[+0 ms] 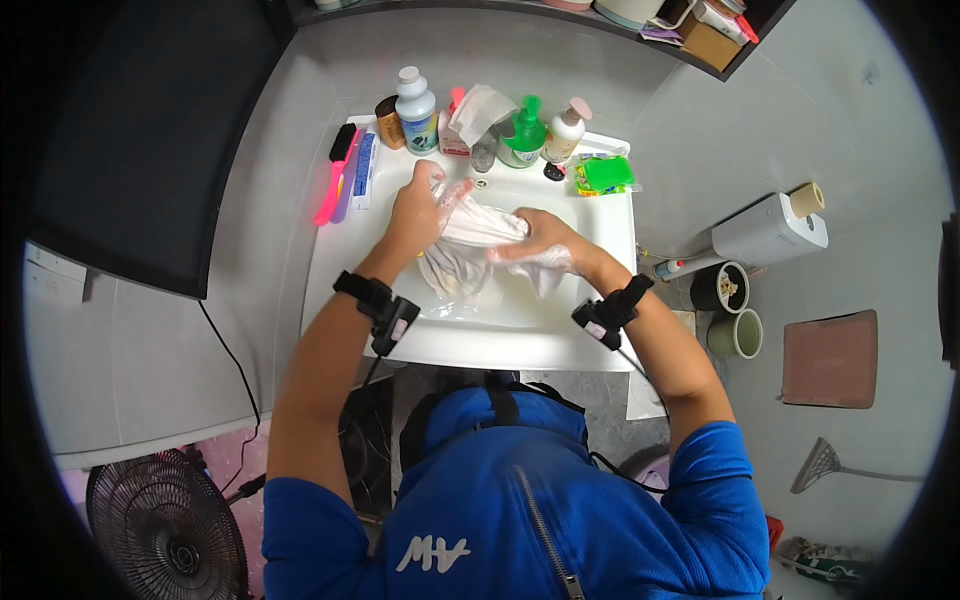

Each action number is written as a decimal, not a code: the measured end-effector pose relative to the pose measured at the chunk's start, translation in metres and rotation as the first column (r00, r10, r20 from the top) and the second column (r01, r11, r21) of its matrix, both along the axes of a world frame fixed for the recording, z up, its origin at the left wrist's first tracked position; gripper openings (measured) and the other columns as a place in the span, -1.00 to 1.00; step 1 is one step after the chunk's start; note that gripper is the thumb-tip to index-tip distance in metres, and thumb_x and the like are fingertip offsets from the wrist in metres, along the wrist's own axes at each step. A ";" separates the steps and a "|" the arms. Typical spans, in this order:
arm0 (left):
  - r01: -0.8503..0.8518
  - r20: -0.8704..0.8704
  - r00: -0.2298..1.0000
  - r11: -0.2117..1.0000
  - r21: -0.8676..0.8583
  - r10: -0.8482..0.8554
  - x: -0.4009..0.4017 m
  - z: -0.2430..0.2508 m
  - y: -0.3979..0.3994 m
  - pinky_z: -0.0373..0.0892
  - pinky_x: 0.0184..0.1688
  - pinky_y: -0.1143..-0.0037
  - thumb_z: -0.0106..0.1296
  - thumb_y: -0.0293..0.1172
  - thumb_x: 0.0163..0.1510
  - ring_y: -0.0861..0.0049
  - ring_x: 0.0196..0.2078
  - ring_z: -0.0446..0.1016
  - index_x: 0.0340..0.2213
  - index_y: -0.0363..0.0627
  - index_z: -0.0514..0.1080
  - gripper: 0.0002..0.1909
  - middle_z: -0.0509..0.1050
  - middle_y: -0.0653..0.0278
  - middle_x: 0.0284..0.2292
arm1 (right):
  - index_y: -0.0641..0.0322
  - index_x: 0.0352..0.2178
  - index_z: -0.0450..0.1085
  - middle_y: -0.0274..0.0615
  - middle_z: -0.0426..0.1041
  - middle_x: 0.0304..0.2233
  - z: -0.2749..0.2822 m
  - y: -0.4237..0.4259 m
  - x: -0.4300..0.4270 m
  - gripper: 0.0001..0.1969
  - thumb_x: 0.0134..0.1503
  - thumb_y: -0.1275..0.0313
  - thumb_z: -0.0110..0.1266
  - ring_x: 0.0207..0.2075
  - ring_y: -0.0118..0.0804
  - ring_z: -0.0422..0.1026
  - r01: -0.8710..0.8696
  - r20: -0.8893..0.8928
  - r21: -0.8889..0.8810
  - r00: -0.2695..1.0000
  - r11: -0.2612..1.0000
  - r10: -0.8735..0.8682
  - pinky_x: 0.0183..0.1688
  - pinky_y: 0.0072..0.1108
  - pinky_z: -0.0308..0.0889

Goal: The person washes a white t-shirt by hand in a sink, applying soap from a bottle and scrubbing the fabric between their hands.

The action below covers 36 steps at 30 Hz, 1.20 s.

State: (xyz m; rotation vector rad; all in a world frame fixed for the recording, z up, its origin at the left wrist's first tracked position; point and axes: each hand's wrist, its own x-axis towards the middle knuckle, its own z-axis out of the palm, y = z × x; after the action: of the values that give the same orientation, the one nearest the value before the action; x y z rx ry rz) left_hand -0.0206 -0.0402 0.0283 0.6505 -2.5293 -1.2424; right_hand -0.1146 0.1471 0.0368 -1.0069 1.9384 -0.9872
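Note:
Over a white washbasin (540,346), a wet white cloth (484,223) is stretched between my two hands. My left hand (429,204), sudsy at the fingers, grips the cloth's upper left end. Foam covers part of my right hand (546,241), which holds the right side with the thumb and fingers around a fold. The cloth's lower part (454,271) looks greyish and hangs into the shallow, cloudy water in the bowl. Another fold dangles below my right hand. Each wrist wears a black strap with a small device.
Along the basin's back ledge stand a light-blue bottle (417,112), a green pump bottle (525,135) and a white pump bottle (564,133). A pink brush (337,172) lies left, a green packet (606,174) right. A dark shelf (487,21) overhangs the back; a fan (169,532) stands lower left.

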 end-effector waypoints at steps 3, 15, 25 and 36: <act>0.319 -0.039 0.946 0.946 -0.055 -0.321 0.007 0.021 0.006 0.27 -0.17 0.36 0.14 -0.18 -0.18 0.08 -0.18 0.30 -0.15 -0.15 0.13 -0.40 0.25 -0.10 -0.23 | 0.40 -0.41 0.36 -0.24 0.41 -0.49 -0.017 0.011 -0.026 -0.64 -0.23 0.32 0.14 -0.49 -0.44 0.34 -0.059 0.003 0.174 0.998 0.983 0.059 -0.40 -0.64 0.26; 0.361 -0.182 0.928 0.663 0.655 -0.326 0.009 -0.015 -0.015 0.20 -0.19 0.58 0.01 -0.31 -0.07 0.54 -0.31 0.29 -0.27 -0.20 0.28 -0.68 0.30 0.20 -0.36 | 0.29 -0.39 0.32 -0.30 0.37 -0.45 -0.046 -0.005 -0.007 -0.82 -0.10 0.48 -0.08 -0.41 -0.47 0.34 0.640 0.935 -0.148 0.340 0.754 -0.105 -0.38 -0.64 0.29; -0.099 -0.110 0.991 0.967 -0.236 0.075 -0.005 -0.029 0.055 0.28 -0.35 0.18 0.00 -0.31 -0.13 -0.07 -0.45 0.37 -0.31 -0.09 0.24 -0.69 0.41 -0.06 -0.50 | 0.11 -0.49 0.27 -0.26 0.32 -0.50 -0.038 -0.045 0.042 -0.54 0.09 -0.04 -0.36 -0.46 -0.28 0.31 0.563 0.996 -0.094 0.056 0.821 0.076 -0.39 -0.44 0.26; -0.134 -0.043 0.991 0.977 -0.163 0.129 -0.008 -0.013 0.069 0.29 -0.31 0.23 0.04 -0.38 -0.27 0.05 -0.36 0.39 -0.38 -0.20 0.29 -0.67 0.41 -0.02 -0.47 | 0.07 -0.33 0.28 -0.32 0.37 -0.32 -0.043 -0.034 0.031 -0.75 0.14 0.24 -0.33 -0.32 -0.42 0.36 0.584 0.908 -0.031 0.356 0.811 -0.222 -0.38 -0.59 0.31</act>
State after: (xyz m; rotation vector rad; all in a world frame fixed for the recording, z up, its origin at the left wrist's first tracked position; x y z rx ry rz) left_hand -0.0282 0.0288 0.0153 0.7388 -2.4845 -0.9784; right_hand -0.0839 0.1132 -0.0065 0.0113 1.0839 -1.7647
